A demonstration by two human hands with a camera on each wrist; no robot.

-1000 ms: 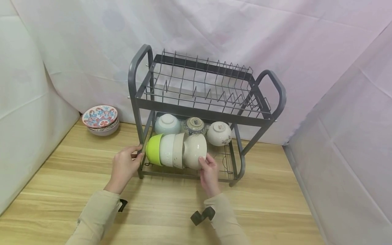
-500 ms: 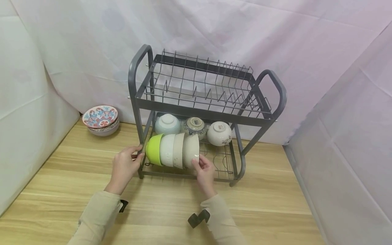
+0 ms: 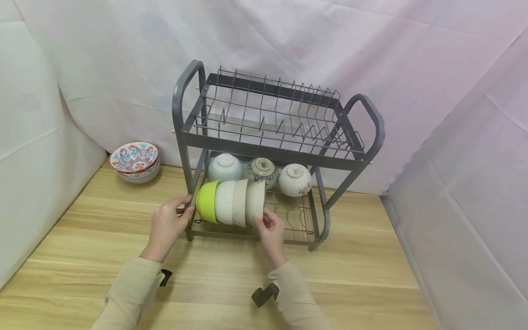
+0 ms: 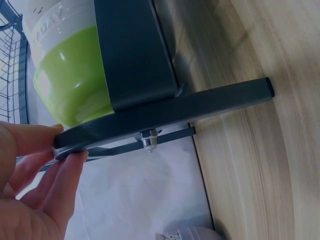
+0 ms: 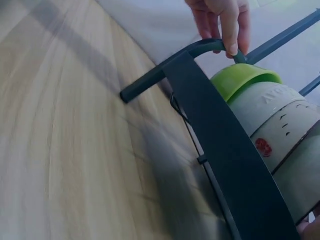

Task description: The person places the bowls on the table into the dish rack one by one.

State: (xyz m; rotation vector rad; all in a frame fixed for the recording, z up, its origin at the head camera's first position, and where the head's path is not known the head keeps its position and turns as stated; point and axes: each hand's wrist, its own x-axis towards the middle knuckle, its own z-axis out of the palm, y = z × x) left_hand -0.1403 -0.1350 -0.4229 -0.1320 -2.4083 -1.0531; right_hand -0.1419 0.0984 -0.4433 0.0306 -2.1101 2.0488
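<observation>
Four bowls lie nested on their sides in the front row of the lower tier of a grey two-tier dish rack [image 3: 272, 151]: from left to right, one green bowl [image 3: 206, 200], one white bowl [image 3: 224, 201], one cream bowl [image 3: 239, 202] and one off-white bowl [image 3: 255, 201] at the right end of the stack. The right hand [image 3: 269, 231] is at the rim of the off-white bowl, with thumb and fingers curled against its lower edge, so the grip is closed on that bowl. The left hand [image 3: 167, 224] holds the rack's front left post [image 3: 187, 201], with the thumb on one side and the fingers wrapped on the other; the left wrist view shows the fingertips [image 4: 70, 165] pinching the grey bar, so this grip is clenched on the post. Behind the nested stack, in the back row of the same tier, three further bowls rest upside down: one pale blue bowl [image 3: 224, 167], one patterned bowl [image 3: 261, 169] and one white bowl with a floral mark [image 3: 294, 179]. The upper tier carries one wire plate holder [image 3: 268, 117] with upright dividers. The rack has two arched handles, one at each end. It stands on a light wooden surface [image 3: 371, 256]. At the rear left of the surface, well apart from the rack, two patterned bowls [image 3: 135, 161] sit stacked one in the other. A pale cloth backdrop [image 3: 371, 55] hangs behind and to both sides.
</observation>
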